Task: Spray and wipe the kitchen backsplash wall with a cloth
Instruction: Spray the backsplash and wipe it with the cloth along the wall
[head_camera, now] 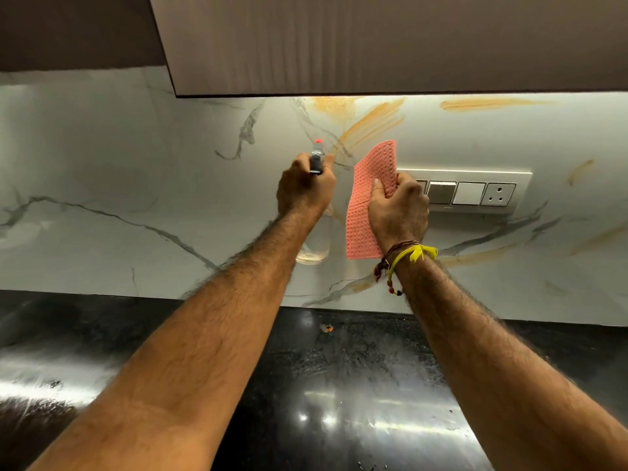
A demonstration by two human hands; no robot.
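The white marble backsplash wall (pixel 119 171) carries orange-brown smears (pixel 370 124) near its top middle and more at the right. My left hand (pixel 304 192) grips a clear spray bottle (pixel 316 159) with a grey head and red nozzle tip, pointed at the smears. The bottle's clear body (pixel 314 249) shows below my wrist. My right hand (pixel 397 209) pinches a pink waffle-textured cloth (pixel 367 198) held upright just off the wall, beside the bottle.
A white switch and socket panel (pixel 475 193) sits on the wall right behind my right hand. A brown upper cabinet (pixel 373 42) overhangs the wall. Below runs a glossy black stone counter (pixel 356 385) with a small orange speck near the wall.
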